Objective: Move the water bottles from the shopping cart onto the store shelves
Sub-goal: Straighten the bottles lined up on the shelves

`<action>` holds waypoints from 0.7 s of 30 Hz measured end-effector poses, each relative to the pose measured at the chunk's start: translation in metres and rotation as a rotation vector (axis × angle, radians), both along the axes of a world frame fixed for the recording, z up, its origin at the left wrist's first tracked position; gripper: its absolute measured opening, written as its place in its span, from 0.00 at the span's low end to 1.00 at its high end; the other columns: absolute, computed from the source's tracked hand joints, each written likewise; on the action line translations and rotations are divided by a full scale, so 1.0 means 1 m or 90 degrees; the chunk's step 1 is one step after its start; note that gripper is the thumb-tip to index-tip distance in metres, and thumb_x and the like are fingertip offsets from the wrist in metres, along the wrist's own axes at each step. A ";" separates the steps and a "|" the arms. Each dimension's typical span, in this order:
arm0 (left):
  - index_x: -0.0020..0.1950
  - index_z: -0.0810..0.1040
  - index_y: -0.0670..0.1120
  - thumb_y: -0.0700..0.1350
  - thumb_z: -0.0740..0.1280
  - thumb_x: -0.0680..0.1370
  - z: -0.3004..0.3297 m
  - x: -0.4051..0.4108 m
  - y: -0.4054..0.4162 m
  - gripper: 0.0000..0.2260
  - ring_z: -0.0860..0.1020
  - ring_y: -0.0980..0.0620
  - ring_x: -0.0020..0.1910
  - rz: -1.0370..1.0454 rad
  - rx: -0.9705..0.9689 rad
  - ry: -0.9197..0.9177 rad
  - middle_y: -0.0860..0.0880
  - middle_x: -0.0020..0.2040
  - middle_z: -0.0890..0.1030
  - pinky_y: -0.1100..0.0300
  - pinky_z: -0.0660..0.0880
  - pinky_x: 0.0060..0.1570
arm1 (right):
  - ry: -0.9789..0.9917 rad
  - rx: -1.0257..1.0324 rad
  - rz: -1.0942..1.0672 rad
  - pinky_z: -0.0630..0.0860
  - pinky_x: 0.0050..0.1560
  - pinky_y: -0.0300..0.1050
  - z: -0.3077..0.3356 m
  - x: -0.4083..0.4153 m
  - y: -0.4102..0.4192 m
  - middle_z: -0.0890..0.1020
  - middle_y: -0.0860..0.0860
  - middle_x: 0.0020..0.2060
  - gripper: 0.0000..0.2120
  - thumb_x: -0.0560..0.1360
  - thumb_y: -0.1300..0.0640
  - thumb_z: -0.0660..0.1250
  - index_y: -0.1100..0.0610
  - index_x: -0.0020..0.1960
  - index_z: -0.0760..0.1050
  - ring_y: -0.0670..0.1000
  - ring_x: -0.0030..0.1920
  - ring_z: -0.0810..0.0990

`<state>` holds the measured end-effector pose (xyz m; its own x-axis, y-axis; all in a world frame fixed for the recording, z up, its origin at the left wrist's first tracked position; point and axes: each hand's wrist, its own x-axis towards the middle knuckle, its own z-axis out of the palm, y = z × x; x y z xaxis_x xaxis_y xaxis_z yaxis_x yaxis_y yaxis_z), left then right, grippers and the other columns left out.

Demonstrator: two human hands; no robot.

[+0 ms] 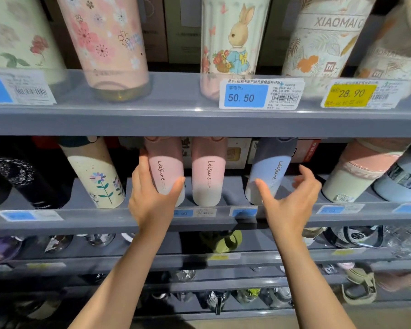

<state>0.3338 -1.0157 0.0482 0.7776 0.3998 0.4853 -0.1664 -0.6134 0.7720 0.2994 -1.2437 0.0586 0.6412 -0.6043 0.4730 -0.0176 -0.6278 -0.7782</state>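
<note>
A blue 50.50 price tag (246, 96) and a yellow 28.90 price tag (350, 95) sit on the rail.

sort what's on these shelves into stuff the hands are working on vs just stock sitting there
In the job:
left hand gripping the left pink Leisure bottle
right hand, open by the blue Leisure bottle

Just there:
second pink Leisure bottle
rabbit-print cup
cream flower bottle
blue 50.50 price tag
</note>
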 end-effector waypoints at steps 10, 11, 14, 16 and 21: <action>0.71 0.53 0.60 0.66 0.66 0.63 0.004 -0.005 0.004 0.40 0.76 0.42 0.63 -0.054 -0.034 -0.010 0.44 0.69 0.71 0.40 0.76 0.55 | 0.074 -0.057 0.214 0.72 0.61 0.55 0.014 0.015 0.104 0.67 0.57 0.67 0.45 0.67 0.46 0.76 0.60 0.74 0.57 0.59 0.66 0.68; 0.71 0.54 0.60 0.67 0.66 0.64 0.004 -0.005 0.004 0.40 0.76 0.41 0.62 -0.055 -0.028 -0.013 0.43 0.69 0.71 0.39 0.77 0.54 | 0.087 -0.058 0.204 0.73 0.59 0.56 0.012 0.019 0.108 0.68 0.57 0.66 0.44 0.67 0.46 0.76 0.60 0.73 0.57 0.59 0.65 0.68; 0.71 0.55 0.57 0.67 0.65 0.65 0.004 -0.005 0.004 0.39 0.78 0.40 0.60 -0.055 -0.002 -0.022 0.43 0.68 0.72 0.39 0.78 0.50 | 0.090 -0.035 0.186 0.74 0.57 0.56 0.006 0.024 0.113 0.70 0.57 0.66 0.43 0.69 0.49 0.74 0.60 0.75 0.55 0.60 0.64 0.71; 0.71 0.56 0.56 0.66 0.65 0.65 0.003 -0.005 0.004 0.38 0.79 0.39 0.59 -0.050 0.014 -0.023 0.43 0.67 0.73 0.39 0.79 0.48 | 0.076 -0.040 0.175 0.73 0.57 0.56 0.002 0.025 0.112 0.70 0.58 0.66 0.43 0.70 0.49 0.73 0.60 0.76 0.54 0.61 0.64 0.71; 0.70 0.56 0.54 0.59 0.75 0.66 0.003 -0.004 0.005 0.40 0.79 0.38 0.57 -0.043 0.055 -0.022 0.41 0.65 0.74 0.40 0.79 0.46 | 0.005 -0.118 0.105 0.79 0.46 0.56 -0.004 0.028 0.105 0.75 0.63 0.62 0.44 0.66 0.48 0.76 0.56 0.72 0.53 0.63 0.57 0.78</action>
